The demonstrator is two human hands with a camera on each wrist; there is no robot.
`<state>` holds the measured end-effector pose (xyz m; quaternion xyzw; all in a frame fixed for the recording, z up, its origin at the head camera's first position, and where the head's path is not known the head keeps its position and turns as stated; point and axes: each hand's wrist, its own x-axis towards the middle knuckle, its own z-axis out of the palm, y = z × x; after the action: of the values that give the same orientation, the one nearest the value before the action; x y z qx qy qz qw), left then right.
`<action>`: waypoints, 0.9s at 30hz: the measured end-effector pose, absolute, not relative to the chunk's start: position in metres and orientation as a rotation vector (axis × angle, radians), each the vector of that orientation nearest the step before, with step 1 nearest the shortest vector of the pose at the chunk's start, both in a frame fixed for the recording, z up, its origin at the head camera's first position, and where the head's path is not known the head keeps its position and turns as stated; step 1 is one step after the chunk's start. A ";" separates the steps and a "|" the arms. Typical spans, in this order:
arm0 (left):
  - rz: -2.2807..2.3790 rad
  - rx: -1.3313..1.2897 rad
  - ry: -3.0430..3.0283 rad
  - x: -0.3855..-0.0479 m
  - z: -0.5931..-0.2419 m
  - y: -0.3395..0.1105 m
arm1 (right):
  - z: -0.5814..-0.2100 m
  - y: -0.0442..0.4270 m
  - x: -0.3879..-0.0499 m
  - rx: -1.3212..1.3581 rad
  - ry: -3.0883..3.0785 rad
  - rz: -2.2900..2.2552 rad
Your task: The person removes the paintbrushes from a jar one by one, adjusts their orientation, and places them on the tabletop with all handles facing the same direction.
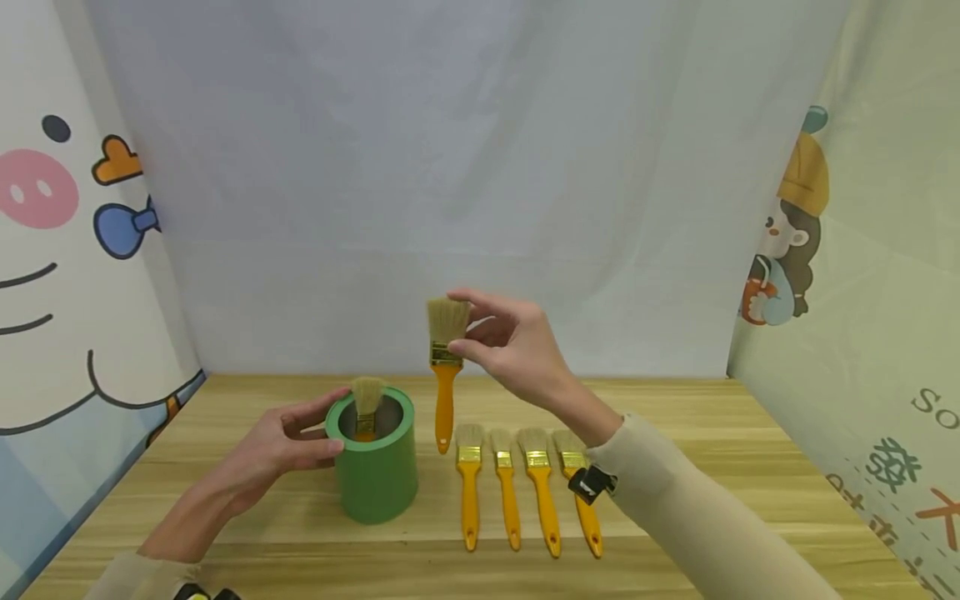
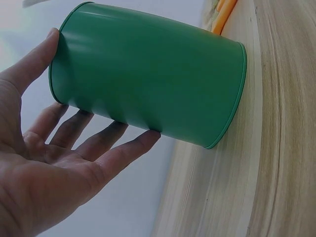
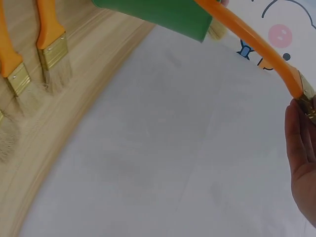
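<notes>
Against the left side of a green can [image 1: 378, 483], my left hand [image 1: 277, 442] holds on with the thumb near the rim and the fingertips spread along the wall, as the left wrist view of the can [image 2: 148, 74] shows. The can stands upright, and a paintbrush [image 1: 367, 396] sticks out of it bristles up. My right hand [image 1: 513, 342] pinches another paintbrush [image 1: 445, 392] by its metal band and bristles. That brush hangs upright in the air to the right of the can, orange handle [image 3: 256, 42] downward, apart from the table.
Several paintbrushes lie in a row right of the can, bristles away from me, including one [image 1: 469, 492] nearest the can and one [image 1: 585, 508] partly under my right wrist. They rest on a wooden table [image 1: 285, 533]. A pale curtain [image 1: 465, 167] hangs behind.
</notes>
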<state>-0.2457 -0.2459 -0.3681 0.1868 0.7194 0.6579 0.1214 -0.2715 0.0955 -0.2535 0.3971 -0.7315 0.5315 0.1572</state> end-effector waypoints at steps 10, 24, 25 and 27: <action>1.919 0.540 2.105 -0.246 -0.368 -0.245 | -0.285 0.125 -0.269 1.054 -2.223 1.516; 1.912 0.548 2.113 -0.246 -0.369 -0.244 | -0.325 0.174 -0.265 0.843 -2.378 1.524; 1.911 0.547 2.115 -0.246 -0.369 -0.244 | -0.326 0.177 -0.265 0.831 -2.386 1.518; 1.911 0.545 2.117 -0.246 -0.369 -0.244 | -0.329 0.183 -0.264 0.807 -2.400 1.513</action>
<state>-0.2458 -0.2442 -0.3687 0.1863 0.7240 0.6535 0.1190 -0.2642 0.1831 -0.3290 0.2724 -0.8099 0.5106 0.0957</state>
